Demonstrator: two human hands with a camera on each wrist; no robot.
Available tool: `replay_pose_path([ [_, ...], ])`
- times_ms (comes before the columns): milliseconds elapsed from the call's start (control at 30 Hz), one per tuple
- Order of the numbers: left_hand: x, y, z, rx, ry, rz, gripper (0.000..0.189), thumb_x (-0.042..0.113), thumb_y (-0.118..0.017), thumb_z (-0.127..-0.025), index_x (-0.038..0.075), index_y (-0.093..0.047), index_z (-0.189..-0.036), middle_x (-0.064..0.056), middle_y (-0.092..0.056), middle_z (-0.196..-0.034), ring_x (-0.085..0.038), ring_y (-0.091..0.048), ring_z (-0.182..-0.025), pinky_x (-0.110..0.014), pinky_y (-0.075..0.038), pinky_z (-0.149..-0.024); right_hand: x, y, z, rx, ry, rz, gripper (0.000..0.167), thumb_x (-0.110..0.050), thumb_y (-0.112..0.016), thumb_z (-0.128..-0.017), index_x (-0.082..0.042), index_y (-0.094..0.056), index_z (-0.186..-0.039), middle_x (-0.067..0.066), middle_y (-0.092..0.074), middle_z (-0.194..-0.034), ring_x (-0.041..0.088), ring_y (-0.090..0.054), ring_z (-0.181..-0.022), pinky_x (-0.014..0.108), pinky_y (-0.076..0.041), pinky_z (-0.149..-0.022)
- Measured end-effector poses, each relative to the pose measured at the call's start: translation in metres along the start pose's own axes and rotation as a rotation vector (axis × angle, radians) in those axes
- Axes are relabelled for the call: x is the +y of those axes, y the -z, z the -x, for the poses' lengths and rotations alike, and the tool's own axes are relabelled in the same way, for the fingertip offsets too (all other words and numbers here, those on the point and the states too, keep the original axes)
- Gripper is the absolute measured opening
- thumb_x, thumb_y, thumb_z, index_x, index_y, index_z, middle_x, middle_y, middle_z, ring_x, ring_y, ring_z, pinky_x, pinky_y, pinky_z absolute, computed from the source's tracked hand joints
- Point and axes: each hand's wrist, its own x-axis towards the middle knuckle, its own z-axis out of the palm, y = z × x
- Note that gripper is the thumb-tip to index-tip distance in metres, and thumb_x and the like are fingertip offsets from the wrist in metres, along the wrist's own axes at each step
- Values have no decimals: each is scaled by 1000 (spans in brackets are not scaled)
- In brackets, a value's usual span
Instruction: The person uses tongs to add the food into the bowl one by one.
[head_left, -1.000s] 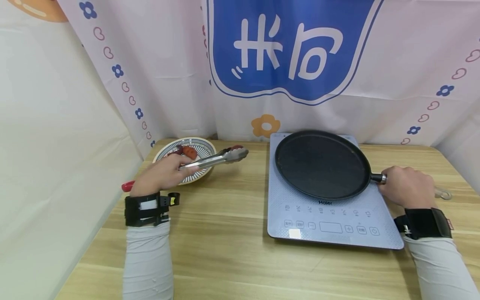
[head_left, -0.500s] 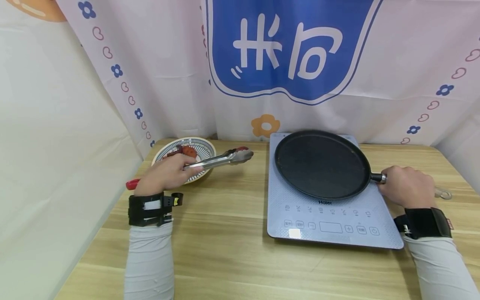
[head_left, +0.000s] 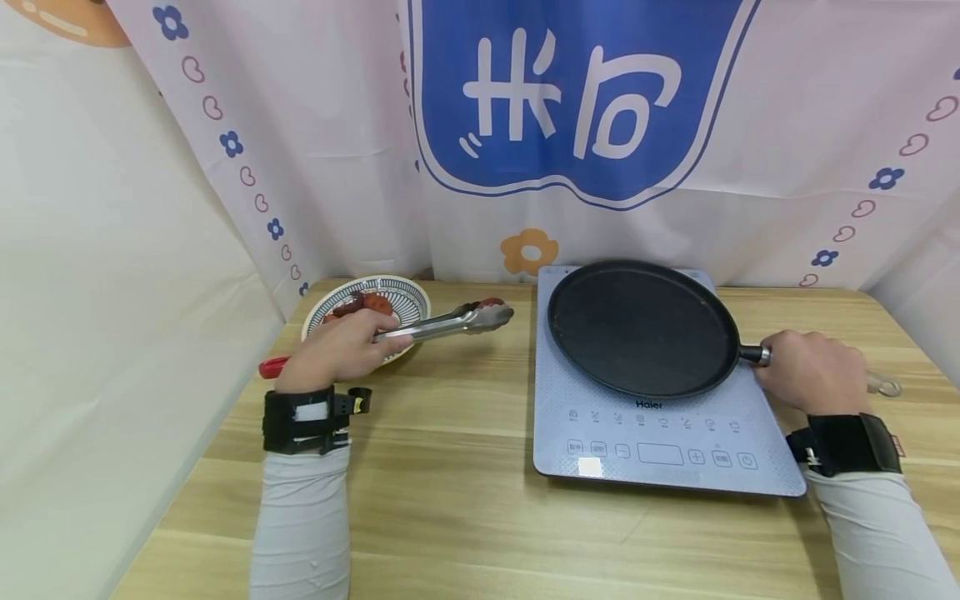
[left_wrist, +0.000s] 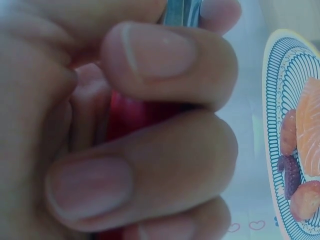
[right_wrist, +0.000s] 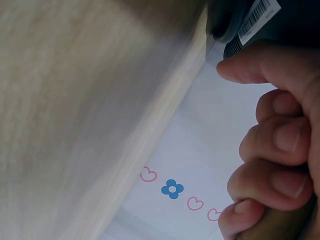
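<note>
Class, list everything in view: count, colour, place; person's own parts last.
Table: one, pale brown, below.
Curtain: one, white with coloured prints, behind.
Cooktop: one, pale blue-grey, table's right.
Pan: one, black, on cooktop.
Plate: one, white with blue pattern, table's far left.
Salmon-coloured slice: one, orange, on plate.
Small pieces: at least three, reddish and purple, on plate.
Tongs: one, silver and red, reaching beyond plate.
Held piece: one, reddish, at tongs' tips.
Wrist straps: two, black, on wrists.
Sleeves: two, light grey, on arms.
Left hand: one, bare, gripping tongs.
Right hand: one, bare, gripping pan handle.
</note>
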Motion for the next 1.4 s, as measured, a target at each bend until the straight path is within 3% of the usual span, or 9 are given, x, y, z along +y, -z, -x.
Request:
replay_pose_path([
  [500,7,2,-1,-1,-19,-12,27,39,-62,-107,14,-74,-104,-1,-52,-78,-18,-50,-72,-33,-38,-65,0,2,0,-11,-13,-1,22,-16,-72,-88,-13,-64,-68,2,-49,-57,26,-47,-55,37,-31,-48],
  [1400,14,-1,-1,12,-17,-36,27,41,-62,-107,17,-73,-111,-4,-61,-95,-21,-58,-88,-35,-42,-71,-2,1,0,-7,-5,8,21,-17,-72,-88,-12,-65,-69,1,-49,-56,25,-46,-54,36,-30,-48],
])
